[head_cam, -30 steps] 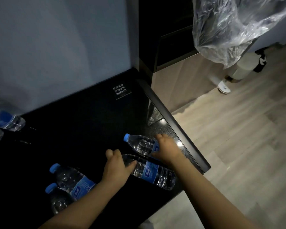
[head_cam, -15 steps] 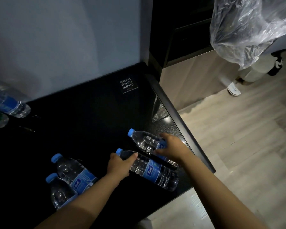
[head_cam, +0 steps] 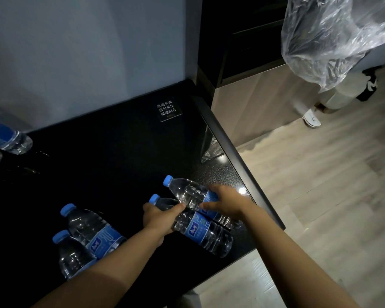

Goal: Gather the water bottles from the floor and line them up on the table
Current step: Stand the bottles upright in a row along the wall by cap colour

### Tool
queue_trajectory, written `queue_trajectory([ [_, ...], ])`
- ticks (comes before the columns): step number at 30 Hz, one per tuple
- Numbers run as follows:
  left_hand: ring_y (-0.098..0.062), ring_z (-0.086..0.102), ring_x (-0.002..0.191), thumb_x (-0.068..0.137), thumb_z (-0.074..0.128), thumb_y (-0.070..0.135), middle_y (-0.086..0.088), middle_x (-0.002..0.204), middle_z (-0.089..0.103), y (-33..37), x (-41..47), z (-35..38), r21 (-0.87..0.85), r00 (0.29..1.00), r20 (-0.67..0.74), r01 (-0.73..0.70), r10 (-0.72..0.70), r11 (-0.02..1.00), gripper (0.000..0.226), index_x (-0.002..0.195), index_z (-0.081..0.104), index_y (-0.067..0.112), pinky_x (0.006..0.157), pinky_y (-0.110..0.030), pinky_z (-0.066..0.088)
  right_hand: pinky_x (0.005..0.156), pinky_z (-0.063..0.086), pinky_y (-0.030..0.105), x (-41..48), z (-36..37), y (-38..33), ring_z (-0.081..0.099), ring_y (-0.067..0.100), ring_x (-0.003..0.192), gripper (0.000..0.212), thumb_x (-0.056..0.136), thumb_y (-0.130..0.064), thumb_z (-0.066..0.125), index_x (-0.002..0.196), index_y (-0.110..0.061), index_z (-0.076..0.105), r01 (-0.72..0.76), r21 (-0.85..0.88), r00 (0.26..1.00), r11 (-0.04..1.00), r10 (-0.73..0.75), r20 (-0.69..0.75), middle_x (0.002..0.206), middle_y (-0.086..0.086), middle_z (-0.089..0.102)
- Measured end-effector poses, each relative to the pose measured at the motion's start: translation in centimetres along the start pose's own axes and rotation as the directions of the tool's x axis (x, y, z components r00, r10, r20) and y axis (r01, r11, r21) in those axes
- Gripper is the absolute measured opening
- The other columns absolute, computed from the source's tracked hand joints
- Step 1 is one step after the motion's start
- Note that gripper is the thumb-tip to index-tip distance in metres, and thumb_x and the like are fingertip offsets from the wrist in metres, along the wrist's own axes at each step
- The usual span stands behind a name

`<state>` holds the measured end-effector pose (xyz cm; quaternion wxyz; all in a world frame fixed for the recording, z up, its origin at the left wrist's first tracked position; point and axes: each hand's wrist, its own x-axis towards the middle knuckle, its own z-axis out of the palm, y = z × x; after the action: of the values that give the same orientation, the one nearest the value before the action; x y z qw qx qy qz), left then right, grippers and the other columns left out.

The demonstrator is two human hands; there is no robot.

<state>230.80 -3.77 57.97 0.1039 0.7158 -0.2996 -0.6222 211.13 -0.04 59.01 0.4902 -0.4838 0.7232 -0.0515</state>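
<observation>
At the front-right corner of the surface (head_cam: 111,165): two water bottles lie on their sides, touching, blue caps pointing away toward the wall, and both hands are on them.
Left hand (head_cam: 157,220): fingers curled round the shoulder of the near bottle (head_cam: 198,231), just below the cap. That looks like a hold for steering its top end into line.
Right hand (head_cam: 228,202): draped over the label of the far bottle (head_cam: 185,192), fingers over the far side and thumb on the near side, gripping it. Holding it mid-body would stop it rolling toward the edge just beside it.
Left pair (head_cam: 85,241): two more bottles, side by side and touching, caps aimed the same way, a gap between them and the near bottle.
Far-left bottle (head_cam: 8,138): well apart, by the wall, cut off by the frame.
Row so far: four bottles lie flat, roughly parallel. My read is that lining up is in hand, not gathering.
Next call: close the gap to the left pair, I'd say.
Risk: round bottles on glossy dark glass will roll freely.
Floor (head_cam: 320,196): no bottles in view on it.
</observation>
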Motion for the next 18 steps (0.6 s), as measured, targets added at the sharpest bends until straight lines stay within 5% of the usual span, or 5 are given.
queue_trajectory([
  [6, -0.021, 0.072, 0.076, 0.068, 0.082, 0.021, -0.009, 0.090, 0.072, 0.6, -0.3, -1.4, 0.013, 0.995, 0.030, -0.091, 0.091, 0.996, 0.029, 0.090, 0.064, 0.015, 0.068, -0.037, 0.060, 0.079, 0.049, 0.024, -0.6, 0.3, 0.4, 0.060, 0.011, 0.092, 0.037, 0.081, -0.037, 0.070, 0.112, -0.024, 0.057, 0.060, 0.111, 0.997, 0.992, -0.054, -0.055, 0.099, -0.009, 0.059],
  [9, -0.021, 0.070, 0.081, 0.067, 0.083, 0.023, -0.007, 0.091, 0.072, 1.2, -1.0, -2.6, 0.048, 0.975, 0.056, -0.218, 0.215, 0.975, 0.035, 0.094, 0.063, 0.014, 0.075, -0.040, 0.059, 0.070, 0.053, 0.026, -1.6, 0.2, 0.1, 0.061, 0.008, 0.083, 0.032, 0.079, -0.039, 0.073, 0.101, -0.022, 0.058, 0.123, 0.158, 0.983, 0.980, -0.098, -0.156, 0.094, -0.006, 0.062],
  [12, -0.007, 0.067, 0.084, 0.065, 0.084, 0.025, 0.006, 0.094, 0.069, 2.4, -2.3, -4.4, 0.114, 0.922, 0.080, -0.385, 0.378, 0.916, 0.048, 0.102, 0.055, 0.032, 0.065, -0.023, 0.051, 0.080, 0.056, 0.034, -2.6, -0.1, -0.8, 0.064, 0.011, 0.088, 0.033, 0.079, -0.036, 0.074, 0.106, -0.024, 0.059, 0.185, 0.255, 0.960, 0.949, -0.120, -0.252, 0.098, -0.005, 0.065],
  [15, 0.002, 0.066, 0.082, 0.064, 0.086, 0.019, 0.010, 0.093, 0.068, 3.9, -3.5, -6.5, 0.178, 0.825, 0.147, -0.564, 0.545, 0.806, 0.052, 0.098, 0.051, 0.039, 0.070, -0.018, 0.051, 0.075, 0.055, 0.020, -3.3, -0.2, -2.7, 0.067, 0.003, 0.087, 0.033, 0.077, -0.029, 0.077, 0.106, -0.030, 0.060, 0.283, 0.385, 0.924, 0.879, -0.142, -0.354, 0.096, -0.009, 0.069],
  [18, 0.011, 0.061, 0.087, 0.065, 0.085, 0.022, 0.014, 0.096, 0.065, 5.8, -4.7, -9.1, 0.290, 0.715, 0.212, -0.697, 0.667, 0.655, 0.063, 0.109, 0.045, 0.039, 0.070, -0.008, 0.044, 0.072, 0.056, 0.023, -3.4, 0.0, -5.2, 0.070, 0.009, 0.086, 0.036, 0.080, -0.025, 0.075, 0.112, -0.015, 0.063, 0.348, 0.509, 0.907, 0.787, -0.144, -0.397, 0.099, 0.001, 0.072],
])
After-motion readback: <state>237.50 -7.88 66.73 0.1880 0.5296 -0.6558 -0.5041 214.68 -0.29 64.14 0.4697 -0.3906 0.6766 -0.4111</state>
